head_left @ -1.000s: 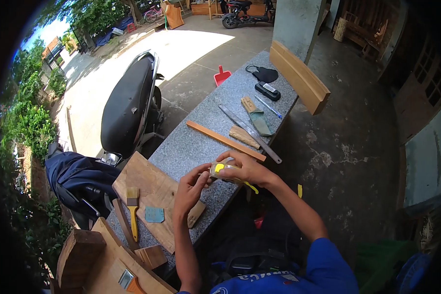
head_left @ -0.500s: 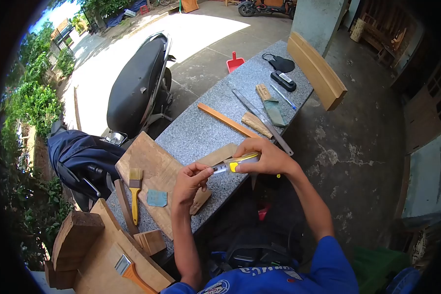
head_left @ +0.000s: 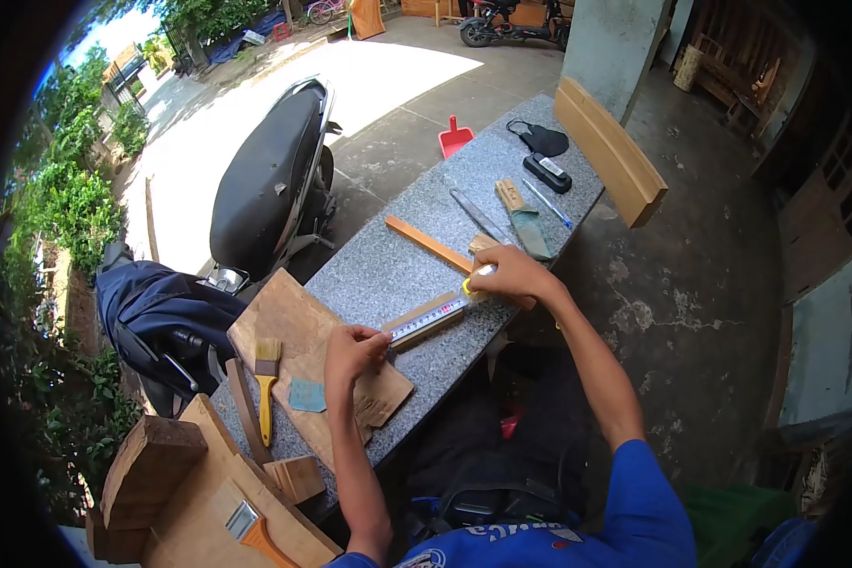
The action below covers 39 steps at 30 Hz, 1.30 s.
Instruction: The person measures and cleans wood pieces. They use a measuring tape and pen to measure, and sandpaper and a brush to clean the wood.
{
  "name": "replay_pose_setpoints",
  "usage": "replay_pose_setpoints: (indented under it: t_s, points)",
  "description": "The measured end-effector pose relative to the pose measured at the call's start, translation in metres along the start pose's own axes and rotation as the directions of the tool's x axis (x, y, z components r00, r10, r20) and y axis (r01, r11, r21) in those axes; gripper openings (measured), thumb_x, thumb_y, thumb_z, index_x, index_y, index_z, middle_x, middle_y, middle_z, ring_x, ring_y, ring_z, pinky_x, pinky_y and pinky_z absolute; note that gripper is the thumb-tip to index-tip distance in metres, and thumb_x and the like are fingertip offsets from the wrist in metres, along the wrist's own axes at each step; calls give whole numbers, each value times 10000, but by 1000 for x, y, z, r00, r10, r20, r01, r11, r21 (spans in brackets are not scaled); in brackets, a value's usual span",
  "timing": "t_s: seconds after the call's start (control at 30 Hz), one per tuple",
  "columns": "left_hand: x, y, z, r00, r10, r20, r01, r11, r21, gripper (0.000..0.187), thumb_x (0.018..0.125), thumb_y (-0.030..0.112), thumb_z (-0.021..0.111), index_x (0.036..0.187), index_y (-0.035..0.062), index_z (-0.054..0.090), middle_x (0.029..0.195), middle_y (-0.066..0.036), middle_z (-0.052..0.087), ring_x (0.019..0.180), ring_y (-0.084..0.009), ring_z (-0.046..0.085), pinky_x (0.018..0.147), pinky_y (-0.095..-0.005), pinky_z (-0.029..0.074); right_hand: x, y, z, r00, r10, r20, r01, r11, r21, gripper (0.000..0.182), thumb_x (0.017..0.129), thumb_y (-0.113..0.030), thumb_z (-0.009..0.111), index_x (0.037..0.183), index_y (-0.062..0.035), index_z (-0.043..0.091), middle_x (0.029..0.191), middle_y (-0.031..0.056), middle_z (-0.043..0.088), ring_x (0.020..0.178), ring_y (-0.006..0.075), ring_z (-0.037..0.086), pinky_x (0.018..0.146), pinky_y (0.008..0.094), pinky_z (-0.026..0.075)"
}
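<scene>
A tape measure (head_left: 426,318) is stretched between my hands, its white blade with printed numbers lying along a short wooden strip (head_left: 443,305) on the granite table. My left hand (head_left: 358,352) pinches the blade's end at the strip's left end. Its yellow case is mostly covered by my right hand (head_left: 513,275), which is closed around it at the other end. Just beyond my right hand lie a long orange-brown wooden stick (head_left: 430,242), a metal ruler (head_left: 473,213) and a small piece of wood (head_left: 483,243), partly hidden.
Left on the granite table (head_left: 350,275) lie a wooden board (head_left: 289,317), a yellow-handled brush (head_left: 267,388) and a blue-green sandpaper piece (head_left: 307,396). A pen (head_left: 547,203), black case (head_left: 547,173) and curved wooden piece (head_left: 611,151) are farther right. A motorbike (head_left: 270,180) stands beyond the table.
My hands have moved apart, drawing out much more of the blade. The tape has come down along the wooden strip, with my right hand shifted right and up.
</scene>
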<state>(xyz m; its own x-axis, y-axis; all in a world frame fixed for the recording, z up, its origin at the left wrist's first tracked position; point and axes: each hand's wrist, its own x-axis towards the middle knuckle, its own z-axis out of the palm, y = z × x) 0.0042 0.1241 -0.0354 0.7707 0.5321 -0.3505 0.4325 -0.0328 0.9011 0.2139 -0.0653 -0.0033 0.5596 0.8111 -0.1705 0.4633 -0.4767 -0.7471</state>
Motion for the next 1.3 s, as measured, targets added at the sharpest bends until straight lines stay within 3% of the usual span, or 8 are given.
replay_pose_setpoints:
  t_s: [0.13, 0.37, 0.47, 0.57, 0.77, 0.93, 1.07, 1.3]
  points:
    - [2, 4, 2, 999, 6, -34, -3, 997, 78, 168, 700, 114, 678, 680, -40, 611, 556, -57, 566, 477, -89, 524, 443, -212, 414, -3, -6, -3, 1000, 9, 3, -8, 995, -100, 431, 623, -392, 621, 856, -30, 624, 845, 163, 607, 821, 274, 578, 728, 327, 440]
    - [4, 3, 2, 1000, 13, -12, -13, 999, 38, 177, 696, 123, 681, 665, -36, 607, 553, -53, 562, 474, -87, 515, 437, -217, 402, -12, -20, -7, 998, 44, -34, -51, 973, -225, 462, 641, -408, 606, 911, -34, 609, 914, 171, 599, 881, 290, 570, 792, 331, 425]
    - [4, 2, 2, 1000, 13, -18, -12, 998, 58, 176, 695, 123, 681, 662, -31, 603, 551, -51, 558, 468, -88, 508, 433, -219, 398, -8, -10, 2, 995, -80, -63, 74, 994, -85, 426, 641, -374, 608, 880, -21, 613, 862, 179, 605, 841, 290, 580, 756, 330, 436]
    - [5, 2, 3, 999, 23, -23, -21, 998, 67, 173, 697, 122, 680, 658, -26, 600, 548, -49, 553, 462, -90, 504, 425, -220, 394, -7, -7, 12, 982, -101, -160, 95, 994, -47, 378, 595, -337, 642, 783, -10, 616, 776, 182, 604, 769, 282, 589, 694, 327, 447]
    - [2, 5, 5, 1000, 10, -25, -9, 999, 39, 177, 699, 124, 687, 657, -17, 590, 545, -47, 549, 452, -92, 504, 403, -222, 389, -5, -5, 23, 948, -12, -318, 25, 999, 35, 353, 490, -310, 696, 635, -8, 584, 665, 166, 589, 671, 266, 583, 624, 329, 452]
    - [5, 0, 2, 1000, 5, 6, -5, 1000, -9, 174, 699, 120, 694, 659, -12, 587, 555, -50, 560, 454, -86, 507, 407, -208, 395, 3, -3, 22, 960, -6, -280, 12, 1000, 21, 348, 467, -293, 705, 606, -5, 568, 639, 167, 581, 656, 264, 582, 611, 323, 452]
    - [3, 3, 0, 999, -28, 32, 29, 999, -34, 170, 711, 130, 693, 700, -11, 599, 608, -48, 583, 504, -87, 531, 487, -188, 418, 5, -9, 20, 965, -8, -263, 7, 1000, -7, 344, 456, -281, 709, 584, 0, 555, 624, 169, 572, 649, 268, 578, 603, 327, 449]
    - [3, 2, -1, 998, -30, 54, 33, 998, -57, 176, 715, 128, 690, 716, -19, 594, 615, -60, 589, 513, -91, 549, 486, -175, 430, -1, -10, 19, 955, -38, -296, 27, 999, -41, 362, 495, -311, 692, 648, -11, 557, 728, 173, 577, 729, 289, 568, 653, 339, 447]
